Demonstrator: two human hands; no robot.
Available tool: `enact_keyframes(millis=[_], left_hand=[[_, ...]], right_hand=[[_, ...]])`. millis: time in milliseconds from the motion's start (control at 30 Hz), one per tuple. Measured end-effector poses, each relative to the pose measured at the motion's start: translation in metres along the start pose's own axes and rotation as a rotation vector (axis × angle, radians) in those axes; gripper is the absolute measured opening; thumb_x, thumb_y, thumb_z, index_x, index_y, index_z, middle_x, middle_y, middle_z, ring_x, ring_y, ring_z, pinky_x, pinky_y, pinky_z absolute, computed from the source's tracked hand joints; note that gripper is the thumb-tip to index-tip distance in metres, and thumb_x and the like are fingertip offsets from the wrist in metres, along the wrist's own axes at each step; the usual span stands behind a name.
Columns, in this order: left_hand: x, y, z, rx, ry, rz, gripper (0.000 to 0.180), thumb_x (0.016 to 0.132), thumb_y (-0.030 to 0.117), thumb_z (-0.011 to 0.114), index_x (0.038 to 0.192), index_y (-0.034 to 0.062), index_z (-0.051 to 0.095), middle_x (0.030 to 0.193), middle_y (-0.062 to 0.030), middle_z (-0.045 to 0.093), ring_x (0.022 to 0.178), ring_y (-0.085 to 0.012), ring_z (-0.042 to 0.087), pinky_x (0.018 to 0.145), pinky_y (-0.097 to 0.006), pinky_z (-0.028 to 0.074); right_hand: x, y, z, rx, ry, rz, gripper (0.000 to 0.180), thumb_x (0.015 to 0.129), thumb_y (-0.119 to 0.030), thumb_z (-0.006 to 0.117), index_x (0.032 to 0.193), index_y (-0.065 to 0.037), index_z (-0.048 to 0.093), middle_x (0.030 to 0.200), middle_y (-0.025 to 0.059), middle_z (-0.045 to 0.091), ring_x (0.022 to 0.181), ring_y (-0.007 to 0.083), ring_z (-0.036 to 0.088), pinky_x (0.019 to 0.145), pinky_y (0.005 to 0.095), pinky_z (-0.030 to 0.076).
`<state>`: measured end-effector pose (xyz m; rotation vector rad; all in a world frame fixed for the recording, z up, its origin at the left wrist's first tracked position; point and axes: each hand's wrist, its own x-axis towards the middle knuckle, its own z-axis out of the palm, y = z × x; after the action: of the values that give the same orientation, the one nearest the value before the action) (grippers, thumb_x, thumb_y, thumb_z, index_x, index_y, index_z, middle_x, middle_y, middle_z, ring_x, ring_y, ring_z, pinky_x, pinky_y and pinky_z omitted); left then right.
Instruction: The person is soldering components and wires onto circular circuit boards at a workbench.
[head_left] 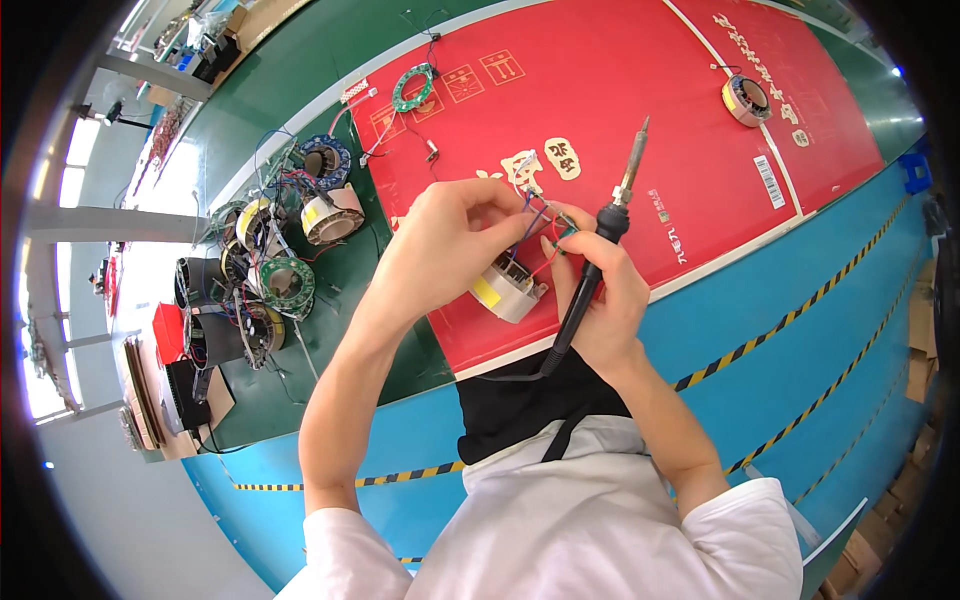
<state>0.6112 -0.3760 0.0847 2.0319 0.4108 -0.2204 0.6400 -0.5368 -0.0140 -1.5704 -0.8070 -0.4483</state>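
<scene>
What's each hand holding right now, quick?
Left hand: closed, pinching the thin wires above the round coil part.
Right hand: closed around the soldering iron, fingertips also at the wires.

Coil pile (262,270) left of mat (640,90); ring (413,87) on mat.

bright daylight | window glare blown out left | fisheye bending, dark rim

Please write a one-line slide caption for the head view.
Left hand pinches coil wires; right hand holds a soldering iron over a red sheet.
</scene>
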Motion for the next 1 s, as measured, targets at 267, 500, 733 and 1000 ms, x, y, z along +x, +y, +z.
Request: enact_keyframes(millis=[267,500,733,1000], left_hand=[[-0.009,-0.028,0.015,0.019,0.380,0.307,0.014,0.085,0.009,0.073,0.090,-0.0034,0.067,0.109,-0.0104,0.068,0.088,-0.0140,0.064,0.080,-0.028,0.050],[-0.014,-0.033,0.033,-0.249,0.432,0.274,0.008,0.088,0.002,0.069,0.090,-0.0038,0.064,0.106,-0.0094,0.073,0.082,-0.0128,0.065,0.077,-0.027,0.052],[-0.009,-0.028,0.033,0.141,0.474,0.524,0.004,0.088,-0.002,0.066,0.086,-0.0019,0.063,0.104,-0.0084,0.073,0.071,-0.0139,0.064,0.061,-0.026,0.050],[-0.020,-0.024,0.039,0.111,0.383,0.449,0.004,0.086,-0.006,0.066,0.087,-0.0036,0.063,0.105,-0.0118,0.073,0.069,-0.0098,0.062,0.059,-0.022,0.048]], right_hand=[[-0.002,-0.015,0.003,0.033,-0.079,0.158,0.030,0.079,0.008,0.072,0.102,-0.003,0.055,0.112,0.0211,0.067,0.076,0.0288,0.066,0.064,0.0336,0.054],[0.000,-0.014,-0.003,0.012,-0.165,0.203,0.029,0.081,0.006,0.072,0.103,-0.003,0.055,0.116,0.0194,0.066,0.079,0.0315,0.067,0.065,0.0358,0.055],[0.004,-0.020,-0.012,0.040,-0.245,0.303,0.030,0.083,0.003,0.072,0.107,-0.002,0.056,0.119,0.0211,0.065,0.088,0.0357,0.067,0.071,0.0392,0.056],[-0.005,-0.012,-0.020,0.034,-0.258,0.208,0.031,0.081,0.002,0.073,0.108,-0.002,0.057,0.120,0.0242,0.063,0.101,0.0395,0.064,0.079,0.0428,0.056]])
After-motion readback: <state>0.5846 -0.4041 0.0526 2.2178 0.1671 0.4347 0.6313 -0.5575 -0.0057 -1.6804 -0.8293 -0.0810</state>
